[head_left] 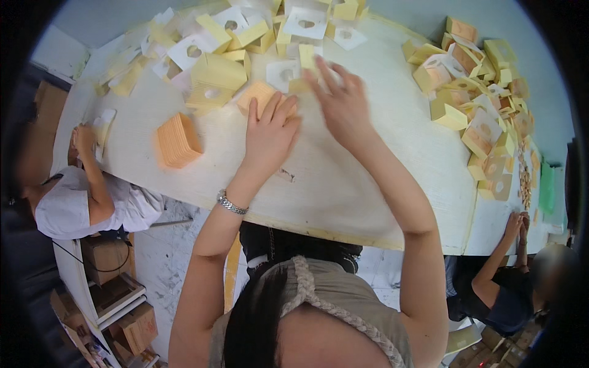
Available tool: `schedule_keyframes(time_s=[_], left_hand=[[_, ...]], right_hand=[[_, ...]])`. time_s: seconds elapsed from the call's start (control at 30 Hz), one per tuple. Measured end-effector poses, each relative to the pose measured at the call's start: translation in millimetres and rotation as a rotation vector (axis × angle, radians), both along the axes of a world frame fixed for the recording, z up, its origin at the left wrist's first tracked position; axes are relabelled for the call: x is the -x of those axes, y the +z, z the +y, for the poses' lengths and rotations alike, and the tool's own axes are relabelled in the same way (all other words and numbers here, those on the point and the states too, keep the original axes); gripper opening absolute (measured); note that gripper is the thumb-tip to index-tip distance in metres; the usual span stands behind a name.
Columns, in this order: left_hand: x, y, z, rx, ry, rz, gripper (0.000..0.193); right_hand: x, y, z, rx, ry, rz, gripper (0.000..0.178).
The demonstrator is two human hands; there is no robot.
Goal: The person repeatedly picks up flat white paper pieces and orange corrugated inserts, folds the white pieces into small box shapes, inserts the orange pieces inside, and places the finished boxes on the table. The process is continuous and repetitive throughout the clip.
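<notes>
My left hand (270, 132) rests with spread fingers on a small orange ribbed stack of folded card (256, 95), covering part of it. My right hand (343, 110), slightly blurred, is raised to the right with its fingers apart. Its fingertips are nearest to a pale yellow box piece (307, 56), and I cannot tell whether they touch it. Left of my hands stands another orange ribbed stack (178, 141). Beyond it sits a stack of yellow folded cards (216, 81) with a round cutout.
Loose yellow and white boxes (190, 52) cover the far side of the white table (343, 190). A large heap of boxes (485, 104) lies at the right, with small brown pieces (524, 178) beside it. A co-worker sits at each end; cartons (132, 325) fill a shelf at lower left.
</notes>
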State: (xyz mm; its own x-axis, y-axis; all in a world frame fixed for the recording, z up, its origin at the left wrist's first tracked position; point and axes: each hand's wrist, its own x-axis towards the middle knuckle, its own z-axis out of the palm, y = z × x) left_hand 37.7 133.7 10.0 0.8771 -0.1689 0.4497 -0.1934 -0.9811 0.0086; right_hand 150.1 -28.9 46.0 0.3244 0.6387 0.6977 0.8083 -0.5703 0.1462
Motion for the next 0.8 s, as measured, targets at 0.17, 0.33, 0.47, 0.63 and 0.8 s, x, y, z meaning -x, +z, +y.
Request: schedule_keyframes(time_s=[0.17,0.33,0.47,0.63,0.8], left_hand=[[-4,-15,41,-0.002,0.073,-0.053,0.051],[54,-2,-14,0.860,-0.009,-0.045,0.095],[79,-10,-18,1.154,0.192,0.045,0.111],[111,-32,7,1.212,0.191,0.089,0.112],[85,-23,18,1.028,0.176,0.155,0.109]], right_hand=[[-32,1,23,0.291,-0.073,0.121,0.004],[56,4,21,0.199,-0.005,0.734,0.026],[72,18,41,-0.023,0.432,1.084,0.034],[-6,-8,119,-0.216,0.113,1.159,0.041],[-49,-47,154,-0.184,0.261,1.973,0.031]])
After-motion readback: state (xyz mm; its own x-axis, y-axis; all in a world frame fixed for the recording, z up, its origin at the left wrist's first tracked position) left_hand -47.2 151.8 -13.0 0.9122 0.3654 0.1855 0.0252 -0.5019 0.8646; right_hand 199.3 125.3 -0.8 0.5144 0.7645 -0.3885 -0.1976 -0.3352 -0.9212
